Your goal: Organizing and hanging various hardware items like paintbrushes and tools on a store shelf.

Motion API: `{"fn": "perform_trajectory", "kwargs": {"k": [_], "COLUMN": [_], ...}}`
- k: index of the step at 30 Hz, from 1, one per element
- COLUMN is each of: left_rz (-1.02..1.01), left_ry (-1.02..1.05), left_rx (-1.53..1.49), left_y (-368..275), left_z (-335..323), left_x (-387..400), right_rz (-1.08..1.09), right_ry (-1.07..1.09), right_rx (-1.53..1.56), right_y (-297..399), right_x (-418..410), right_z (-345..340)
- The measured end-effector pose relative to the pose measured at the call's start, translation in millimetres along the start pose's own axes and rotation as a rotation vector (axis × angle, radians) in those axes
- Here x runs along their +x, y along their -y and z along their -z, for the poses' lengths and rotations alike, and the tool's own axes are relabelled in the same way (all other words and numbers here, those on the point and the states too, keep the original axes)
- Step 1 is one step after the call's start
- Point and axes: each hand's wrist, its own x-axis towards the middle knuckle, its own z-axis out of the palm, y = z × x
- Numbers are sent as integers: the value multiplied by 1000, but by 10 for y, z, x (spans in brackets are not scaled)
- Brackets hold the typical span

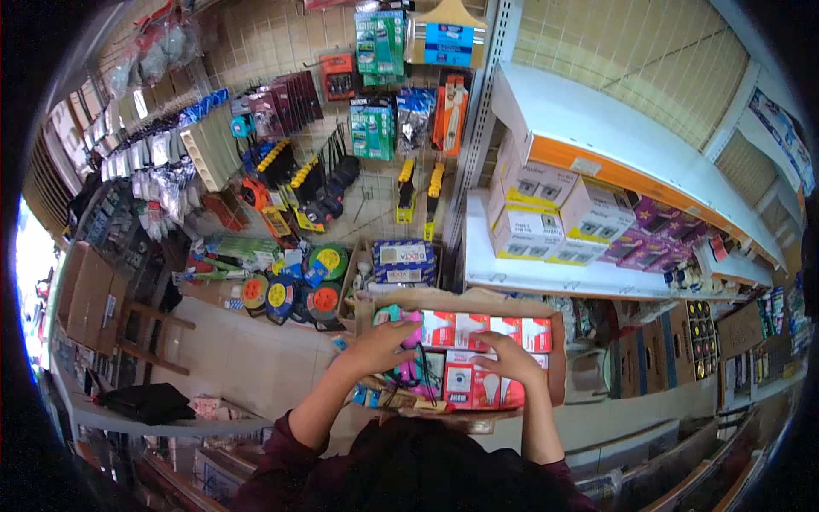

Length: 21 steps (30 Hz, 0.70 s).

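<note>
Before me stands an open cardboard box (pixel 558 358) with rows of red and white light bulb boxes (pixel 472 384) in its middle and right part. My left hand (pixel 384 345) reaches over the box's left part, its fingers at pink and teal items (pixel 413 377) with dark cords; whether it grips one I cannot tell. Over the bulb boxes lies my right hand (pixel 508 358), fingers spread, its fingertips on or just above the carton tops. Small blue and tan packets (pixel 374 397) lie at the box's lower left corner.
Shelves with white and yellow cartons (pixel 528 233) rise at the right. Behind the box are a blue carton (pixel 403 256) and round coloured reels (pixel 323 301). Tape measures (pixel 256 192) and packaged tools hang on the wire wall. A wooden stool (pixel 153 339) stands left.
</note>
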Motion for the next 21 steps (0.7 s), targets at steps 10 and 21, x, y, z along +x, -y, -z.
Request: {"fn": "perform_trajectory", "kwargs": {"k": [10,21], "left_rz": [97,163], "left_ry": [-112,-174], "left_rx": [150,9], "left_y": [-51,-1], "left_z": [-336,-457], "left_x": [-323,-494], "right_rz": [-99,117], "right_ry": [20,-50], "right_rx": [279,31], "right_y": [51,123], "right_x": [-1,157], "right_z": [-1135,-960]}}
